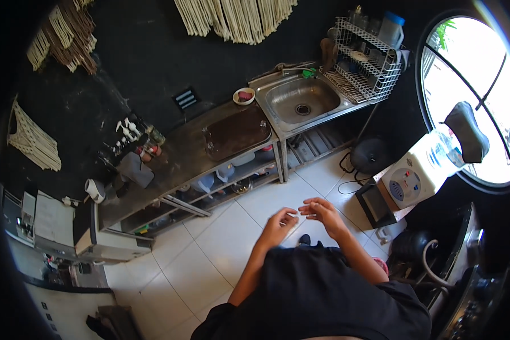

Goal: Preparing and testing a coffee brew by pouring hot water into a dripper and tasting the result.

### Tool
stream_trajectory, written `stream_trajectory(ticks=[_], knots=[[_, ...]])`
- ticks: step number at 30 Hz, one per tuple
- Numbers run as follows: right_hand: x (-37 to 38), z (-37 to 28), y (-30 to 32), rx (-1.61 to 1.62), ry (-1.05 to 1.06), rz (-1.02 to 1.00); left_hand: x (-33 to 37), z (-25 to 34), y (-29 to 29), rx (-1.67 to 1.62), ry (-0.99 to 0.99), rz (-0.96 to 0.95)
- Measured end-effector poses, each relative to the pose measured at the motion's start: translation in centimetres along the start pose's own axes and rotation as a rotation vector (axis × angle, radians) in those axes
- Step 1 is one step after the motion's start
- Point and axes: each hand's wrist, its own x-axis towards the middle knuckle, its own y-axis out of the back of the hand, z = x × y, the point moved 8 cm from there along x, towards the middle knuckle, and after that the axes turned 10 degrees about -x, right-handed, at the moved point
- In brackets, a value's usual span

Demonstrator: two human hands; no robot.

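Both of my hands hover over the white tiled floor (209, 266), in front of my dark shirt, with their fingertips close to each other. My left hand (277, 226) has its fingers curved and apart, and nothing shows in it. Opposite it, my right hand (323, 215) is held with loosely spread, bent fingers, also without any object. Neither hand touches a surface. Beyond them stands a metal counter with a sink (303, 101) and a dark brown tray (238, 133) lying on top. A small white bowl (243, 96) with something reddish sits behind the tray.
A wire dish rack (374, 62) stands right of the sink. At the right is a water dispenser (408, 184) by a round window. Shelves under the counter hold bowls (204, 182). A black round bin (371, 154) stands below the rack. A stove (476, 300) is at lower right.
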Motion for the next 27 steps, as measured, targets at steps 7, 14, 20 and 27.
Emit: stream_trajectory(ticks=[7,14,20,27], knots=[[7.3,-1.5,4.2,-0.107,-0.071,0.015,5.6,-4.1,8.8,-0.03,0.099,0.169],[14.3,1.5,3.7,-0.162,-0.244,0.065,12.2,-3.8,23.5,0.165,0.05,0.487],[26.6,5.9,1.4,-0.271,-0.284,-0.021,20.2,-7.8,37.4,0.481,0.232,0.629],[43.7,-3.0,-3.9,-1.393,0.271,0.361,29.8,-8.0,42.9,1.228,0.38,0.512]])
